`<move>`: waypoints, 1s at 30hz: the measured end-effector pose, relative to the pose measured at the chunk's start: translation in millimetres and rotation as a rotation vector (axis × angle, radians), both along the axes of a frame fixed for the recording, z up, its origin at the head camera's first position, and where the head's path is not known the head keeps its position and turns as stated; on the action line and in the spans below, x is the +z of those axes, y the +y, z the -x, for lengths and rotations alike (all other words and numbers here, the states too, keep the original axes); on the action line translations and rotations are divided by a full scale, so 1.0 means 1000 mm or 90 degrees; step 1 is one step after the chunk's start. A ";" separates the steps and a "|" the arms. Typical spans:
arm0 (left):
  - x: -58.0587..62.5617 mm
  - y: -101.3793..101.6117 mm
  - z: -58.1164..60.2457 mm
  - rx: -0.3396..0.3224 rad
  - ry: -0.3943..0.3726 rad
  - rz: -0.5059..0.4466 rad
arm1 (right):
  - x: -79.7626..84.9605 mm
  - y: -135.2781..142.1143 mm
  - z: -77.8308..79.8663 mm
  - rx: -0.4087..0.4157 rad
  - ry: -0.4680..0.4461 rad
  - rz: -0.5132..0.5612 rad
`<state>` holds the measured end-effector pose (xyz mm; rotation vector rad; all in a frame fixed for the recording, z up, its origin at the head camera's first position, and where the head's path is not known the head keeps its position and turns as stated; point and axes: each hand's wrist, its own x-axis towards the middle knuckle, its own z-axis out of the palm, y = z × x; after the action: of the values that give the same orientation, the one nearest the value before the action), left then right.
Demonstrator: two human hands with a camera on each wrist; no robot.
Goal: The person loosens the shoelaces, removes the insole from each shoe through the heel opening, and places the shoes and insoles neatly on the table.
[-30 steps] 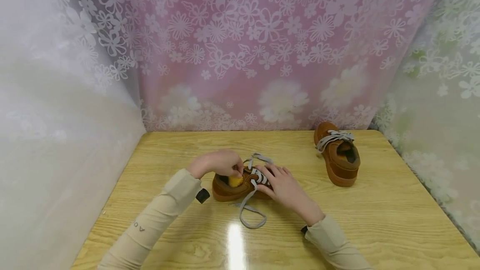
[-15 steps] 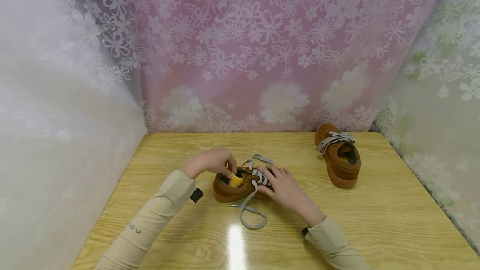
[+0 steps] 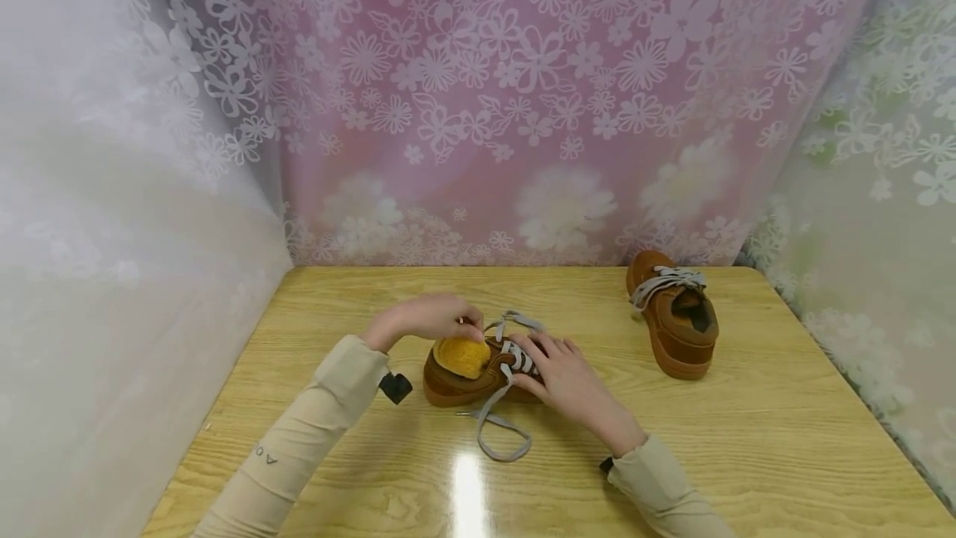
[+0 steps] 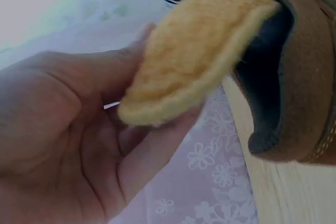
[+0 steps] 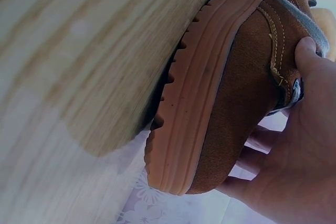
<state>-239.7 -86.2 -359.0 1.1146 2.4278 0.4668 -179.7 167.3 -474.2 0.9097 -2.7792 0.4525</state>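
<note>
Here my left hand pinches the yellow insole (fuzzy face showing!) at the mouth of the brown shoe, and my right hand grips its front.

Shoe: matt, napped, suede-like upper; smooth, rubber-like sole. Insole: rough, fleecy pile, matt. Lace: flat, matt, woven-looking cloth. Desk: smooth, glossy wood-grain surface, mirroring light. Sleeves: matt cloth, faintly creased.
</note>
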 end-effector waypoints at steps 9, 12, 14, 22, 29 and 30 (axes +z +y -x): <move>-0.003 -0.009 0.001 0.019 -0.059 0.007 | -0.001 0.001 0.000 -0.006 -0.004 0.010; -0.008 -0.010 -0.001 0.013 -0.059 0.004 | -0.001 0.001 0.000 -0.009 -0.015 0.010; -0.011 -0.013 -0.002 0.020 -0.050 -0.015 | -0.001 0.001 0.001 -0.009 -0.020 0.013; -0.012 -0.053 -0.003 0.113 -0.069 -0.120 | -0.002 0.001 0.001 -0.004 -0.005 0.002; 0.000 -0.094 -0.014 0.183 -0.045 -0.125 | -0.002 0.000 0.001 -0.001 -0.006 0.006; 0.001 -0.095 -0.016 0.187 -0.014 -0.112 | -0.002 0.001 0.001 -0.002 -0.008 0.005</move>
<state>-223.5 -181.4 -358.1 0.8136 2.5810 0.7939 -180.5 168.0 -476.4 0.9036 -2.7875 0.4707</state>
